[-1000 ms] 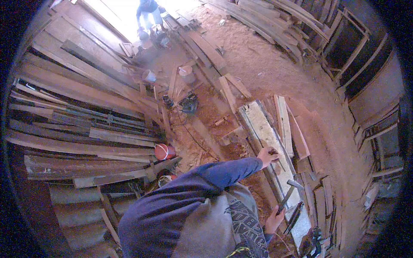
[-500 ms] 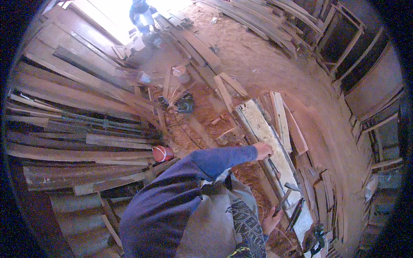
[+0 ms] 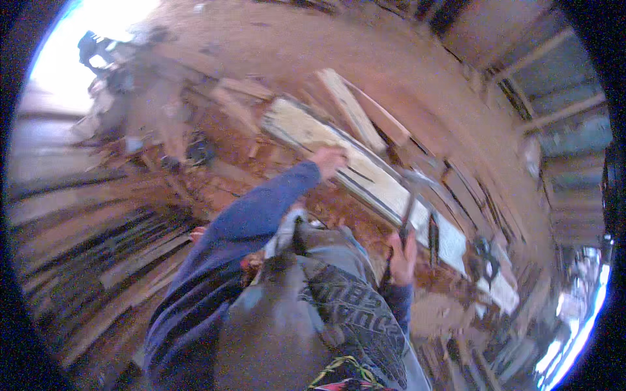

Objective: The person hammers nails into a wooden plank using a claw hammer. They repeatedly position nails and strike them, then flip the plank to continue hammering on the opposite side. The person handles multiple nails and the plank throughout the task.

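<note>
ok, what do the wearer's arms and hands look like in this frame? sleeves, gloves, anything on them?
Both arms wear long dark blue sleeves reaching the wrists. The left sleeve looks plain, with soft folds and no visible markings. Only a short stretch of the right sleeve shows. The left hand and right hand are bare, with no gloves. Motion blur hides any rings or a watch.
</note>
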`<state>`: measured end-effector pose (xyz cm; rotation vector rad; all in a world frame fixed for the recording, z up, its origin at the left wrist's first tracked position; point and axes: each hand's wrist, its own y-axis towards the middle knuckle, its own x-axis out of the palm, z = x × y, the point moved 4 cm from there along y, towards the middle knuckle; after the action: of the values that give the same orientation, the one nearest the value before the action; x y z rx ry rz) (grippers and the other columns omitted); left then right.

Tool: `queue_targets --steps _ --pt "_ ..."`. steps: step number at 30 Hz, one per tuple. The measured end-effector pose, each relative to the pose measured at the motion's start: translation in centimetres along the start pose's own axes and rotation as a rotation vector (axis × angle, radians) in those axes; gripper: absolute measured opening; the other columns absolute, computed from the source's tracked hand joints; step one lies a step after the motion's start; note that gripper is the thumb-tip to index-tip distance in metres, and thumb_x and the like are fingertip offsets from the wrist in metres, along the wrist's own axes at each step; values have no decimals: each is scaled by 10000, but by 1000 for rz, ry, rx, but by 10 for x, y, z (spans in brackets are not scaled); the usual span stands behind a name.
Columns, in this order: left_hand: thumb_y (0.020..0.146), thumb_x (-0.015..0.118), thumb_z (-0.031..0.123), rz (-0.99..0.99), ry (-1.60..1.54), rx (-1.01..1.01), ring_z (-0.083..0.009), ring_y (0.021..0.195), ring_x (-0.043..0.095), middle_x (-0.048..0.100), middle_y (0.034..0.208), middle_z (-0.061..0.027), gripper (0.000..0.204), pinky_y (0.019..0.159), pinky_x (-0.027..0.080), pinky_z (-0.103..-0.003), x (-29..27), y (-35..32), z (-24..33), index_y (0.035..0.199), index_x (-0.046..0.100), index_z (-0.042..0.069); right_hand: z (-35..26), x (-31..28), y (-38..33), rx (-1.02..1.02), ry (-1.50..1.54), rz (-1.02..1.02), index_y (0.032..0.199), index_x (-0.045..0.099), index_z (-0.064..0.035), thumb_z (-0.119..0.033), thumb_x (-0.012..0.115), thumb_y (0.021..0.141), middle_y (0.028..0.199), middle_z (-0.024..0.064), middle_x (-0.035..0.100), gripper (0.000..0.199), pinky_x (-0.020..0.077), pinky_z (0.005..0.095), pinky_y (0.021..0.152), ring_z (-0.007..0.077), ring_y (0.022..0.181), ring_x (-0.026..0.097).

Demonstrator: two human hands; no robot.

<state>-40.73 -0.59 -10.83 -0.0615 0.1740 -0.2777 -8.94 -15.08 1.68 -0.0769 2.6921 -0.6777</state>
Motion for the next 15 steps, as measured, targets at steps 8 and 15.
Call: queue_targets --steps 8,15 --pt "839 631 185 -37 952 213 -267 968 596 579 939 -60 93 795 533 -400 5 -4 53 879 693 129 -12 8 8 -213 -245 154 1103 585 12 -337 559 969 820 83 587 374 466 344 732 197 748 562" --pt "853 610 166 19 851 309 -252 961 597 574 936 -49 103 785 527 -387 8 5 33 870 692 106 -6 18 14 -442 -315 154 1161 537 13 -294 561 967 824 146 633 365 465 416 603 289 657 600"
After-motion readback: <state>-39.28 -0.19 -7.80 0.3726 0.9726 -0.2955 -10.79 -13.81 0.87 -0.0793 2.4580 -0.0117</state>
